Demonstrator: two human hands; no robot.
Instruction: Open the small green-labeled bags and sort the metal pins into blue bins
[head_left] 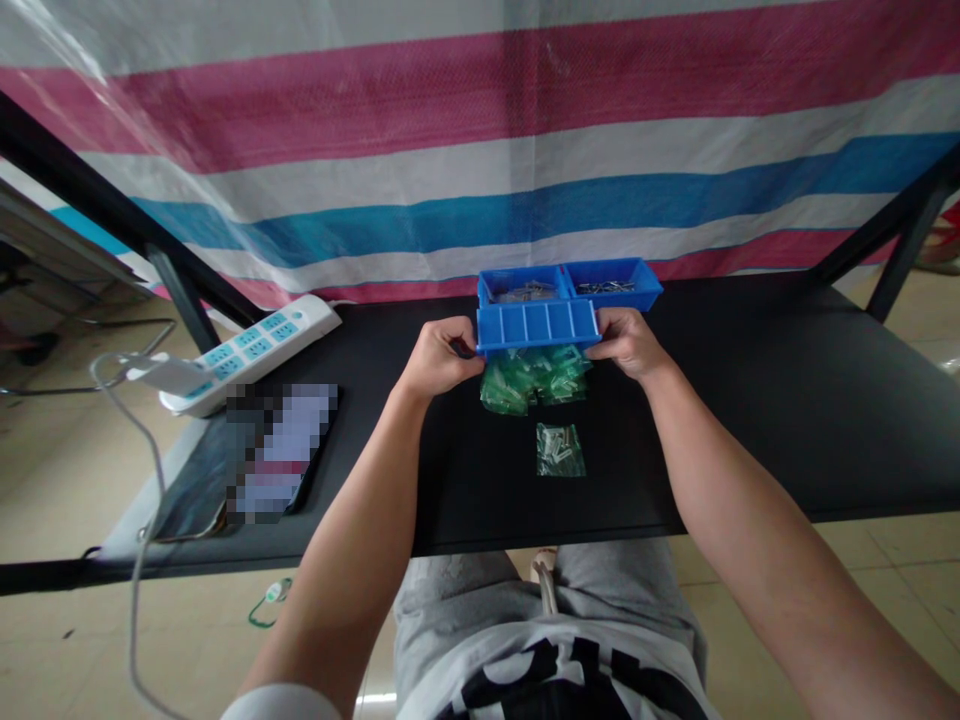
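Note:
My left hand (442,357) and my right hand (628,343) grip opposite ends of a blue plastic bin (537,325), whose ribbed face is turned toward me. Below its lower edge lies a heap of small green-tinted plastic bags (529,382); their contents are hard to make out. Closer to me, a single small clear bag (560,450) with several metal pieces, perhaps screws, rests flat on the black table (480,490). Just behind the held bin stand a blue bin (525,286) with metal pieces and another blue bin (611,283) with thin screws or pins.
On the left lie a white power strip (255,350) with a plugged-in adapter (169,373) and a phone (289,450), partly blurred. A grey cable (142,560) hangs over the table's left side. Striped plastic sheeting (450,180) rises behind the table.

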